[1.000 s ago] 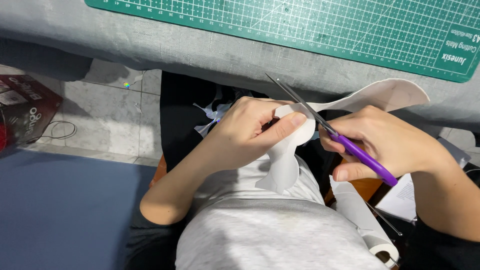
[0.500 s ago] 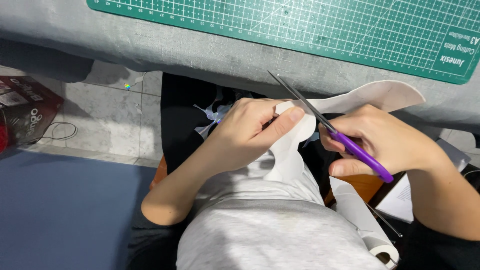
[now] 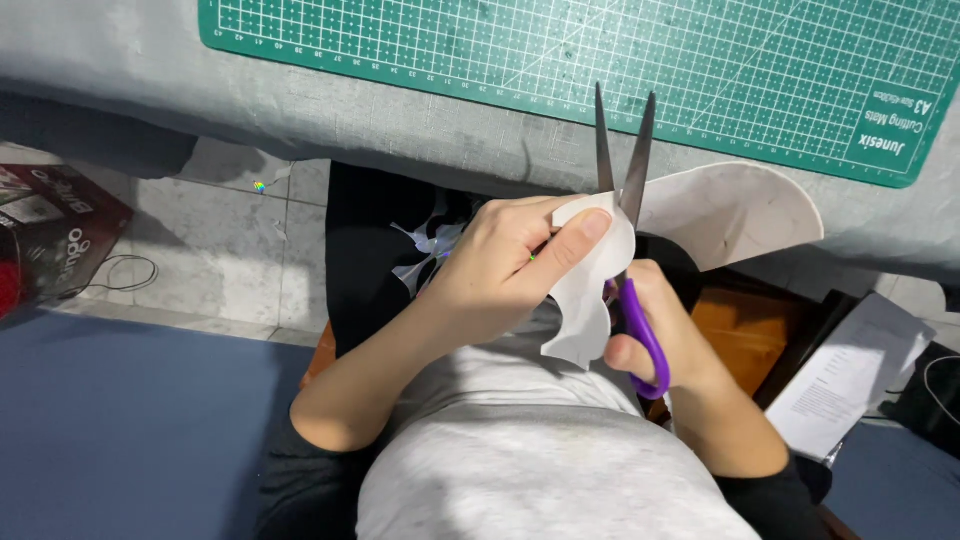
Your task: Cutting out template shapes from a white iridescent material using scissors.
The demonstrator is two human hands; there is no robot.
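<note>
Head view: scissors swung upright mid-cut.
My left fingers (image 3: 570,235) pinched the white paper cutout (image 3: 590,290); my right hand (image 3: 660,335) gripped the purple-handled scissors (image 3: 625,170), blades parted and turned from slanted to pointing at the green cutting mat (image 3: 700,70) on the worktop (image 3: 150,90).

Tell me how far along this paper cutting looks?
Partly done: the white paper piece in the left hand already has a wavy cut lower edge. In hand: the purple-handled scissors in the right hand, blades open at its top. The rounded upper part remains uncut.
</note>
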